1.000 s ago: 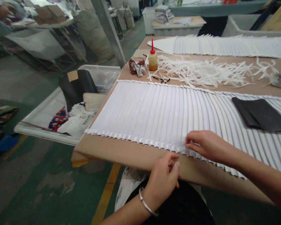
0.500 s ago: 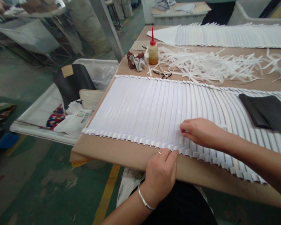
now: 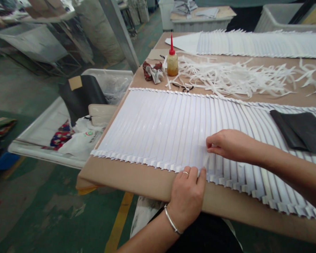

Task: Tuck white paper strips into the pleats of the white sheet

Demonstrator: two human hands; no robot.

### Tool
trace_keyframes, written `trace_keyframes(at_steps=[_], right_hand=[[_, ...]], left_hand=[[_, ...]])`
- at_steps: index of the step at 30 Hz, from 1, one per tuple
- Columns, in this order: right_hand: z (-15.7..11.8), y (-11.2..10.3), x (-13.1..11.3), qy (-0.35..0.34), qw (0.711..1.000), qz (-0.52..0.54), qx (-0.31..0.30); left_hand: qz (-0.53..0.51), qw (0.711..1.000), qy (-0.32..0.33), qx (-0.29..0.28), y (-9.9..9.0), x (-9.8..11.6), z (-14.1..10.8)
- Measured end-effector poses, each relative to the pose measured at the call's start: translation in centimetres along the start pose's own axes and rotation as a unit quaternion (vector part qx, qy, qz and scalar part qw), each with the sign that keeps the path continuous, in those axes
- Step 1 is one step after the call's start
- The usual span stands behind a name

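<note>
Overlapping white strips (image 3: 158, 123) form a long row across the near part of the table, their folded ends lined up along both edges. My left hand (image 3: 188, 195), with a ring and a bracelet, rests at the near edge of this row. Its fingertips press on the strip ends, a gap shows beside the index finger, and the thumb is hidden. Just above the strips, to the right of it, my right hand (image 3: 226, 146) is closed in a pinch. Whatever lies between its thumb and index finger is too faint to make out.
A folded black sheet (image 3: 302, 130) lies on the row at right. Behind are a red-tipped glue bottle (image 3: 172, 65), a crumpled wrapper (image 3: 153, 72), loose white strips (image 3: 234, 75) and a second row (image 3: 252, 44). A white bin (image 3: 50, 154) stands left of the brown-covered table (image 3: 116, 175).
Both hands have shifted slightly right along the row. The right hand stays pinched, and the left fingertips remain at the near edge. The view has tilted a little.
</note>
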State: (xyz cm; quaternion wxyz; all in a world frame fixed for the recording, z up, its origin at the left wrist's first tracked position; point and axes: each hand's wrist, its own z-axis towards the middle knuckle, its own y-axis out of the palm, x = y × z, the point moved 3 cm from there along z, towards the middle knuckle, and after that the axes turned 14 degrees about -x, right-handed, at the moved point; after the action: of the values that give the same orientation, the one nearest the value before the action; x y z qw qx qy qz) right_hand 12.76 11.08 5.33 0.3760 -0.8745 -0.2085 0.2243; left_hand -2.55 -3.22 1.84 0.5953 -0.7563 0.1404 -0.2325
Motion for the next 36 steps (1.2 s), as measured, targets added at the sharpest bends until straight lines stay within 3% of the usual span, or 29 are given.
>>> trace_keyframes(at_steps=[7,11,27,36], right_hand=[[1.9,-4.6,5.5,-0.001,1.000,0.001,0.023],[3.0,-6.2,6.6,-0.003,0.999,-0.020,0.030],[6.2,-5.5,7.5,-0.021,0.999,-0.003,0.048],[8.0,-7.5,11.3,-0.023,0.992,-0.049,0.111]], left_hand=[[-0.016,0.999,0.004,0.051,0.6,-0.2,-0.1],[-0.030,0.998,0.007,0.059,0.7,-0.3,-0.1],[-0.050,0.993,0.024,0.106,0.5,-0.7,0.2],[-0.031,0.980,0.030,0.197,1.4,-1.1,0.6]])
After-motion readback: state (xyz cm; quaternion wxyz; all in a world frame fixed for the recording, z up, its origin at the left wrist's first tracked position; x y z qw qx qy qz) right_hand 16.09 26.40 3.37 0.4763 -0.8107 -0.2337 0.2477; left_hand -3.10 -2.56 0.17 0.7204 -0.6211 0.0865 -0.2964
